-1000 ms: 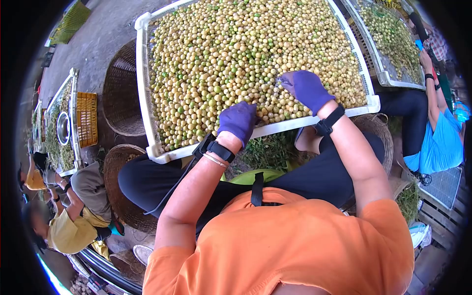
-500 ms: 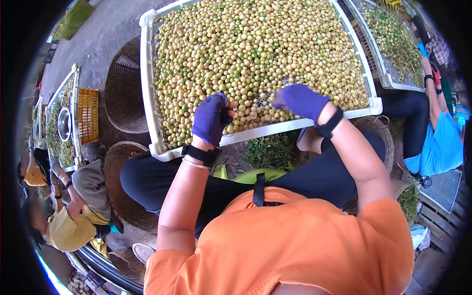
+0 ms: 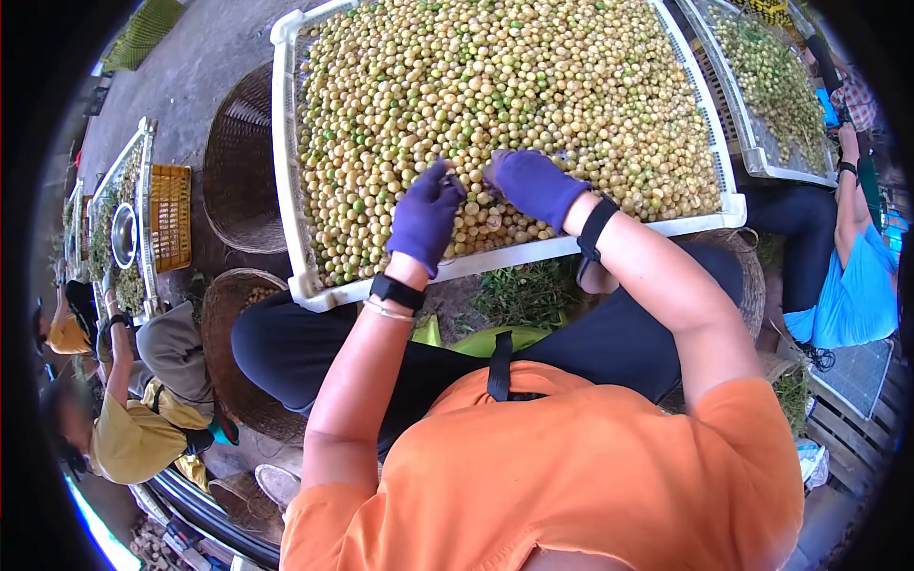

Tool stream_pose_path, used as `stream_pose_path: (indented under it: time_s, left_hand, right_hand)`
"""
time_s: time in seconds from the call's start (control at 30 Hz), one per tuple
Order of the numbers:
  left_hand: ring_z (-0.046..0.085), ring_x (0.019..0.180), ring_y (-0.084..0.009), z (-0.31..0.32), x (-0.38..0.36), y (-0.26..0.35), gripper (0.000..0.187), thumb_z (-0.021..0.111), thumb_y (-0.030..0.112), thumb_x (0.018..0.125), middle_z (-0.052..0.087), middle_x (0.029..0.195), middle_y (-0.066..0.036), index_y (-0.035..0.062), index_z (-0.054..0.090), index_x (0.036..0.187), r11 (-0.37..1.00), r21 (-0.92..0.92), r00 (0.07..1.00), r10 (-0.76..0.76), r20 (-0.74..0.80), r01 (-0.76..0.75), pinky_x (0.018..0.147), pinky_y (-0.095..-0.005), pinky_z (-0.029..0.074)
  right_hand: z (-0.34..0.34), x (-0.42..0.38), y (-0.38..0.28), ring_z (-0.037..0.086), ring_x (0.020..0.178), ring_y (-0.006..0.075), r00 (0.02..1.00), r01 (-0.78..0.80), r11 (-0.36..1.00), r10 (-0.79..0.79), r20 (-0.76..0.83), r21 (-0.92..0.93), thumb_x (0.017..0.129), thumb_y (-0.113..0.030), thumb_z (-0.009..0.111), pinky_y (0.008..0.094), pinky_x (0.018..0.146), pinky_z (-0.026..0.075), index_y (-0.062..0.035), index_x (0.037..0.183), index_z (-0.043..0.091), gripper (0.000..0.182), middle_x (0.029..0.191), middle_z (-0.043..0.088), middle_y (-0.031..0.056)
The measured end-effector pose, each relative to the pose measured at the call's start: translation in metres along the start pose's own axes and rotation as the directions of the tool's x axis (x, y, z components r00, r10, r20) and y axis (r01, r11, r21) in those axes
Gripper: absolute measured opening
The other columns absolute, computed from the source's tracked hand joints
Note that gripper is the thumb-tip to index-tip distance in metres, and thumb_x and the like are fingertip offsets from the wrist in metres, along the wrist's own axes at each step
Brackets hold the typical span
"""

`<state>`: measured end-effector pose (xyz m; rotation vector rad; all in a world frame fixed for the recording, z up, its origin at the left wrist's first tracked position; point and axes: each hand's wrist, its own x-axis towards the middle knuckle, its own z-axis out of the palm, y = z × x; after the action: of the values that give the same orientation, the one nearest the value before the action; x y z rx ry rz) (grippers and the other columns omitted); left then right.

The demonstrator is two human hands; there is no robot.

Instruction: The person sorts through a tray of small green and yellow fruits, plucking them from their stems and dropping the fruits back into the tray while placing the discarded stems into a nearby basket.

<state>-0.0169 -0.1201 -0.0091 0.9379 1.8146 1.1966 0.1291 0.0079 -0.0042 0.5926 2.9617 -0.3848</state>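
Observation:
A white plastic tray (image 3: 283,162) is spread with small round fruits (image 3: 495,90), mostly yellowish-tan with some green ones. Over its near part, my left hand (image 3: 424,221), in a purple glove, has its fingers drawn together above the fruits. What those fingers hold, if anything, is too small to make out. My right hand (image 3: 543,188), gloved the same way, is close by on the right, with fingers bent together and pointing left toward the left hand. Its fingertips are at the fruits, and anything between them is hidden. A narrow gap separates the two hands.
Woven baskets (image 3: 243,162) stand left of the tray, another basket (image 3: 249,366) beside my left knee. Green stems (image 3: 524,295) lie beneath the tray's near edge. Co-workers in yellow (image 3: 143,443) and blue (image 3: 847,285) sit either side. Another fruit tray (image 3: 762,86) is at right.
My right hand has moved left and slightly up, closer to my left hand. The left hand has shifted a little right and up. Fruits now cover most of the bare patch between them.

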Motion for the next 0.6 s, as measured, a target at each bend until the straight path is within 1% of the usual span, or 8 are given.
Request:
stream_pose_path:
  time_s: [0.03, 0.07, 0.13, 0.27, 0.37, 0.4, 0.5, 0.6]
  left_hand:
    - [0.065, 0.081, -0.017, 0.001, -0.002, 0.008, 0.026, 0.056, 0.015, 0.092, 0.068, 0.092, -0.007, 0.0033, 0.061, 0.115, 0.992, 0.112, 0.994, 0.053, 0.094, -0.064, 0.074, -0.0299, 0.051]
    - [0.065, 0.084, -0.0229, 0.002, 0.004, 0.017, 0.025, 0.055, 0.02, 0.092, 0.068, 0.094, -0.01, 0.0059, 0.062, 0.111, 0.89, 0.434, 0.97, 0.034, 0.241, -0.139, 0.075, -0.0339, 0.051]
    - [0.063, 0.088, -0.0355, 0.006, 0.006, 0.03, 0.027, 0.051, 0.031, 0.089, 0.066, 0.093, -0.015, 0.0121, 0.065, 0.1, 0.572, 0.759, 0.91, -0.053, 0.412, -0.311, 0.077, -0.0439, 0.051]
    - [0.064, 0.092, -0.0326, -0.005, 0.002, 0.035, 0.028, 0.052, 0.031, 0.089, 0.066, 0.097, -0.013, 0.0126, 0.064, 0.105, 0.421, 0.86, 0.88, -0.236, 0.412, -0.289, 0.077, -0.0429, 0.051]
    - [0.064, 0.093, -0.0322, -0.024, -0.009, 0.021, 0.028, 0.051, 0.03, 0.09, 0.067, 0.098, -0.013, 0.0134, 0.064, 0.109, 0.589, 0.769, 0.954, 0.008, 0.3, -0.247, 0.077, -0.0422, 0.051]
    - [0.064, 0.091, -0.0323, -0.022, -0.011, 0.02, 0.026, 0.051, 0.027, 0.09, 0.067, 0.098, -0.012, 0.0143, 0.064, 0.109, 0.574, 0.799, 0.976, 0.007, 0.216, -0.181, 0.077, -0.042, 0.051]
    - [0.064, 0.089, -0.0322, -0.021, -0.006, 0.016, 0.025, 0.051, 0.026, 0.091, 0.066, 0.097, -0.012, 0.015, 0.064, 0.109, 0.669, 0.705, 0.948, 0.0, 0.317, -0.236, 0.075, -0.0423, 0.05]
    - [0.064, 0.087, -0.0324, -0.019, -0.005, 0.019, 0.023, 0.052, 0.026, 0.09, 0.065, 0.092, -0.012, 0.0138, 0.066, 0.103, 0.523, 0.807, 0.925, -0.087, 0.371, -0.274, 0.074, -0.0424, 0.05]
  right_hand:
    - [0.003, 0.002, -0.001, 0.065, 0.082, 0.0332, 1.0, -0.005, 1.0, 0.005, -0.024, 0.016, 0.086, -0.012, 0.05, 0.0433, 0.071, 0.052, -0.006, 0.089, 0.063, 0.015, 0.089, 0.062, 0.0168]
    - [0.007, 0.003, 0.0, 0.066, 0.082, 0.0329, 0.999, -0.011, 1.0, 0.012, -0.046, 0.03, 0.083, -0.01, 0.051, 0.0428, 0.071, 0.053, -0.0053, 0.088, 0.065, 0.015, 0.088, 0.063, 0.0168]
    - [0.011, 0.005, -0.001, 0.066, 0.082, 0.034, 0.998, -0.021, 0.999, 0.023, -0.06, 0.032, 0.08, -0.007, 0.053, 0.0426, 0.071, 0.053, -0.0042, 0.087, 0.066, 0.015, 0.088, 0.063, 0.0178]
    - [0.009, -0.001, 0.002, 0.065, 0.083, 0.0357, 0.997, 0.002, 0.997, 0.004, -0.072, 0.078, 0.08, -0.01, 0.058, 0.0424, 0.073, 0.053, -0.0039, 0.087, 0.066, 0.012, 0.087, 0.062, 0.0193]
    - [0.001, -0.003, 0.011, 0.063, 0.084, 0.0365, 1.0, 0.019, 0.986, -0.017, -0.014, 0.165, 0.081, -0.015, 0.061, 0.0433, 0.074, 0.051, -0.0037, 0.087, 0.065, 0.014, 0.085, 0.061, 0.0201]
    - [-0.001, -0.002, 0.011, 0.062, 0.085, 0.0368, 1.0, -0.005, 0.971, 0.012, -0.029, 0.241, 0.082, -0.02, 0.063, 0.044, 0.076, 0.05, -0.0032, 0.087, 0.064, 0.018, 0.085, 0.061, 0.02]
    - [-0.014, 0.002, -0.002, 0.062, 0.087, 0.0362, 0.997, 0.043, 0.895, -0.008, -0.08, 0.445, 0.082, -0.022, 0.064, 0.0438, 0.078, 0.049, -0.0034, 0.089, 0.065, 0.02, 0.087, 0.061, 0.0191]
    - [0.004, 0.004, 0.002, 0.062, 0.086, 0.0357, 0.983, 0.178, 0.89, -0.175, -0.047, 0.421, 0.082, -0.024, 0.064, 0.0434, 0.078, 0.049, -0.0037, 0.089, 0.066, 0.021, 0.088, 0.063, 0.0191]
